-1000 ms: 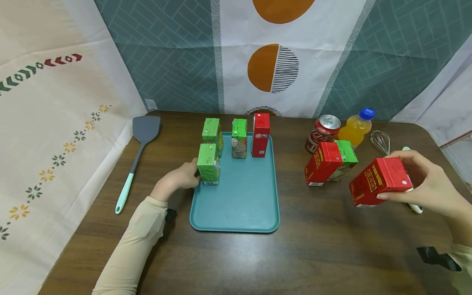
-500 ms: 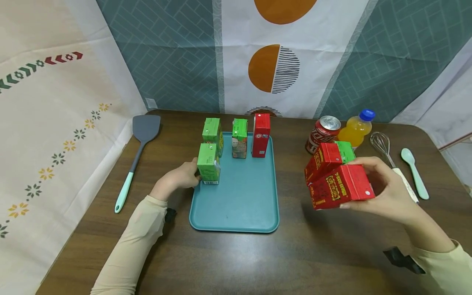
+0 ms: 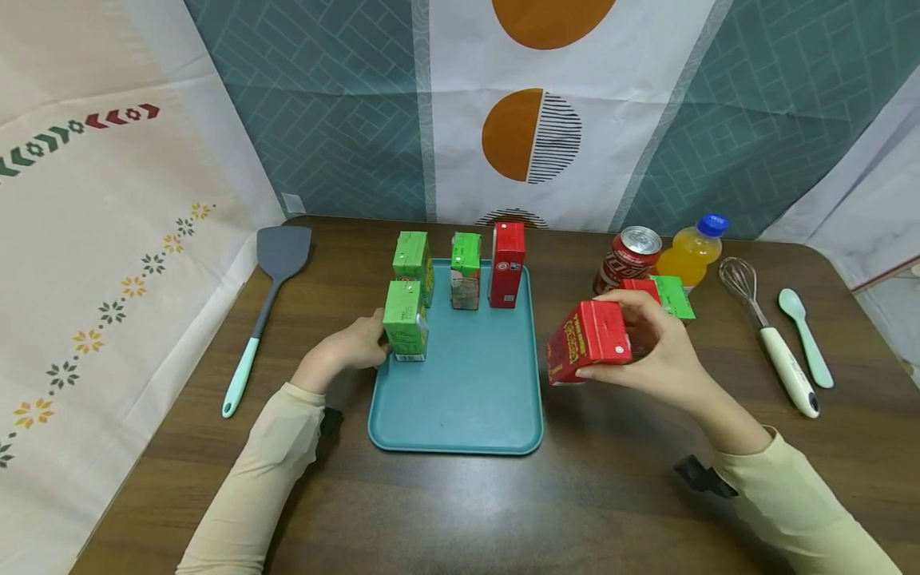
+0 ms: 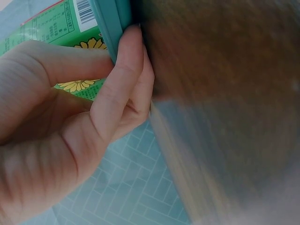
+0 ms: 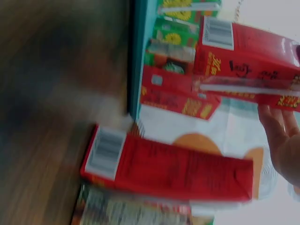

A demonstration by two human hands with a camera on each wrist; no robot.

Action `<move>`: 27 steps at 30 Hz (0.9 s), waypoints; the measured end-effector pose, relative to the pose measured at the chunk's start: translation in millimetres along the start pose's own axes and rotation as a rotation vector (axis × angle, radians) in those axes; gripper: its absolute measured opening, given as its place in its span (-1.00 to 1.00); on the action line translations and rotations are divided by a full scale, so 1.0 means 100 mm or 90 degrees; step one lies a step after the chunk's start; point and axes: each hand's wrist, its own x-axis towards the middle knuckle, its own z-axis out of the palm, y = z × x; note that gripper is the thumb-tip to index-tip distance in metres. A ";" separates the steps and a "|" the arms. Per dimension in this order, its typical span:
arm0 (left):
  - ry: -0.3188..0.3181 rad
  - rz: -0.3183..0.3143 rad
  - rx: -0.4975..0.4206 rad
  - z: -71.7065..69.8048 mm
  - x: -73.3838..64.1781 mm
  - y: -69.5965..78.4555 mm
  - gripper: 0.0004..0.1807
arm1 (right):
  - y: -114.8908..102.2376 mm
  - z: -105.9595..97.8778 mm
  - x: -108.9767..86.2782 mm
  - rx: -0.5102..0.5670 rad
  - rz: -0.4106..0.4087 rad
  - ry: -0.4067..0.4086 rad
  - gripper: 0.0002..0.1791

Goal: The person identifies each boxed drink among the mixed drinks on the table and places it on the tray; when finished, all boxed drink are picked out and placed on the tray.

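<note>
With thumb and fingers my left hand [image 3: 354, 343] pinches the left rim of the teal tray [image 3: 460, 407]; the left wrist view shows the rim between them. Two green drink cartons [image 3: 406, 319] stand along the tray's left side. Toward its back are a slimmer green carton [image 3: 465, 275] and an upright red carton [image 3: 507, 267]. My right hand [image 3: 668, 363] grips a red drink carton [image 3: 585, 343], slightly tilted, just off the tray's right edge. Behind that hand, partly hidden, stand another red carton [image 5: 168, 164] and a green carton [image 3: 674, 299].
At the back right are a soda can [image 3: 628, 259] and a bottle of orange drink [image 3: 691, 255] with a blue cap. A whisk [image 3: 787, 367] and a mint spoon [image 3: 808, 335] lie at the right. On the left lies a grey spatula [image 3: 280, 259].
My right hand has carried the red carton leftward, from beside the whisk past the other red carton to near the tray. My left hand stays at the tray's rim.
</note>
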 end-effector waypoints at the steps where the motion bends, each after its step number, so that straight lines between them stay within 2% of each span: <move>1: 0.000 0.001 -0.001 0.00 0.00 0.00 -0.50 | 0.01 0.05 0.03 0.004 0.003 -0.003 -0.15; 9: -0.003 -0.003 -0.003 0.00 0.00 -0.01 -0.48 | 0.06 0.41 0.30 0.011 0.001 -0.033 -0.22; 17: -0.001 -0.007 -0.011 0.00 0.00 -0.01 -0.48 | 0.04 0.77 0.61 -0.027 0.008 -0.045 -0.25; 23: -0.002 -0.006 -0.015 0.00 0.00 0.00 -0.49 | 0.08 0.96 0.74 -0.033 0.005 -0.075 -0.25; 27: -0.002 -0.003 -0.013 0.00 0.00 0.00 -0.49 | 0.15 1.06 0.79 -0.035 0.030 -0.101 -0.26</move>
